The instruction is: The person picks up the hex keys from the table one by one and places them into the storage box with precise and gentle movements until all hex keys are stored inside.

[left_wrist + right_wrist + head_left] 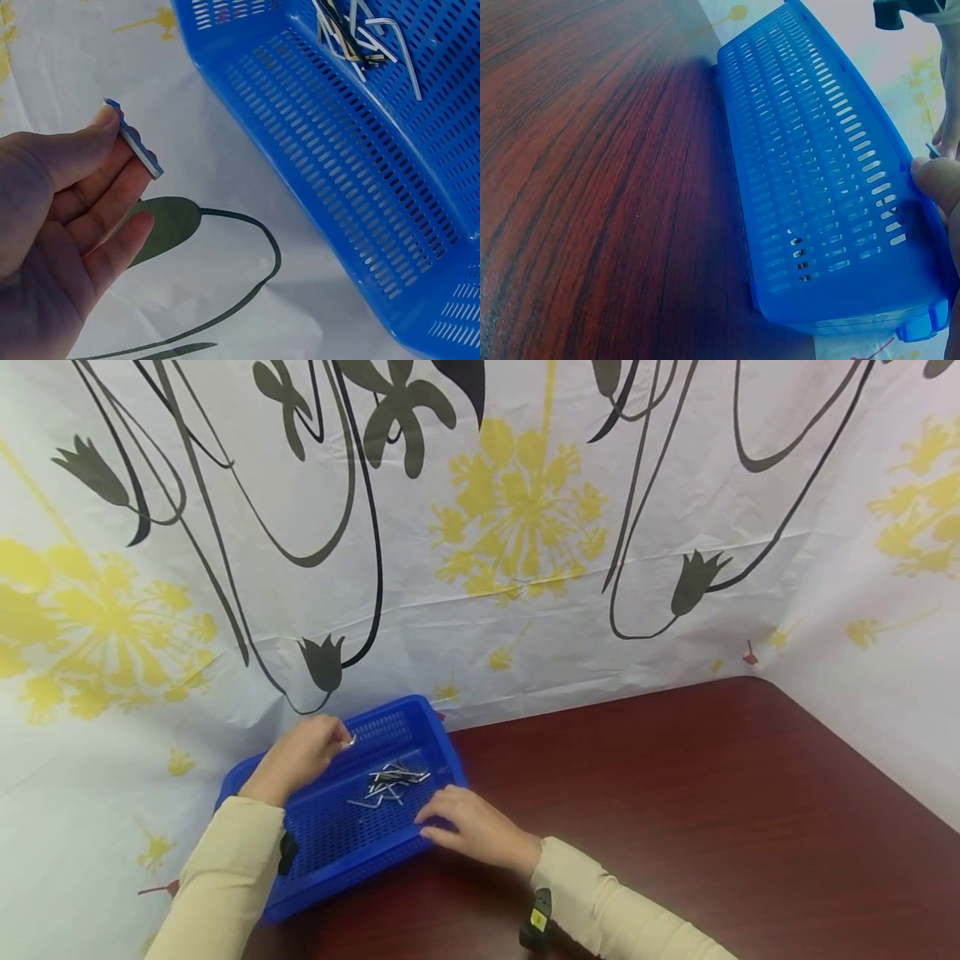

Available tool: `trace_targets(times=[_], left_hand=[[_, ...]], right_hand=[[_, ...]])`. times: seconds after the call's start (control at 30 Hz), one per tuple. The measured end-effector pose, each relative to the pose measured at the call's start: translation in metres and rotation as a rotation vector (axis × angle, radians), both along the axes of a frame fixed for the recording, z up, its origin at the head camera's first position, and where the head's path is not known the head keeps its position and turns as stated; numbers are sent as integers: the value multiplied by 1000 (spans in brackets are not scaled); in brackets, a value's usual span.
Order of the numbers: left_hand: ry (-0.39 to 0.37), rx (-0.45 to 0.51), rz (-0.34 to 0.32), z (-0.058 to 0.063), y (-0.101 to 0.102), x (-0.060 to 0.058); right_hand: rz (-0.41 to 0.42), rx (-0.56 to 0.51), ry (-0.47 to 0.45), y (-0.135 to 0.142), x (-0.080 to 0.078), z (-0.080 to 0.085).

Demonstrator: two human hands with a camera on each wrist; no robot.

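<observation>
My left hand (303, 756) pinches a short silver hex key (139, 146) between thumb and fingers, up over the far left side of a blue plastic basket (330, 881). Part of the key is hidden by the fingers. Loose hex keys (390, 781), several silver and some dark, lie in a pile on the basket floor towards its right end. My right hand (476, 827) holds the basket's rim near the right front corner, with the thumb (936, 180) against the rim; its other fingers are mostly hidden in the right wrist view.
The basket has slotted walls and stands on a dark red wooden table (637, 802), which stretches off to the right. A white cloth (405, 610) with yellow and dark green plant prints hangs behind the table and along both sides, close behind the basket.
</observation>
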State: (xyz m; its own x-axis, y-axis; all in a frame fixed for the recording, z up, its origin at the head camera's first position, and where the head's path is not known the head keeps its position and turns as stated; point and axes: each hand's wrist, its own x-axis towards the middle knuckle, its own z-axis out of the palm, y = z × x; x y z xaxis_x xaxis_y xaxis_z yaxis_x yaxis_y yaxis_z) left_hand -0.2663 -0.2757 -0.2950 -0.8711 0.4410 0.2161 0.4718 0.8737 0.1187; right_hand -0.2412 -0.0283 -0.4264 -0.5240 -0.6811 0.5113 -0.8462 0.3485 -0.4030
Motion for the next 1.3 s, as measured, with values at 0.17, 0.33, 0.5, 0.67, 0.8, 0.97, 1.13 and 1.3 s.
trace_targets(times=[0.17, 0.33, 0.5, 0.67, 0.8, 0.97, 1.13, 1.3], left_hand=[[-22, -14, 27, -7, 0, -13], [-29, -16, 36, -16, -1, -25], [-72, 29, 39, -34, 0, -40], [-137, 38, 70, -52, 3, -53], [-174, 35, 90, -63, 6, -60], [-211, 40, 117, -76, 7, -64], [-249, 30, 138, -91, 8, -67], [-287, 19, 169, -107, 9, -67]], right_hand=[[0, -1, 12, 0, -1, -1], [4, 1, 30, 0, -2, -1], [3, 6, 57, 2, -2, -2], [9, 12, 59, 2, -2, -2], [11, 21, 50, 2, -2, -1], [2, 35, 52, 2, -1, -1], [-5, 30, 67, 2, -2, -2], [2, 18, 100, 1, -2, -1]])
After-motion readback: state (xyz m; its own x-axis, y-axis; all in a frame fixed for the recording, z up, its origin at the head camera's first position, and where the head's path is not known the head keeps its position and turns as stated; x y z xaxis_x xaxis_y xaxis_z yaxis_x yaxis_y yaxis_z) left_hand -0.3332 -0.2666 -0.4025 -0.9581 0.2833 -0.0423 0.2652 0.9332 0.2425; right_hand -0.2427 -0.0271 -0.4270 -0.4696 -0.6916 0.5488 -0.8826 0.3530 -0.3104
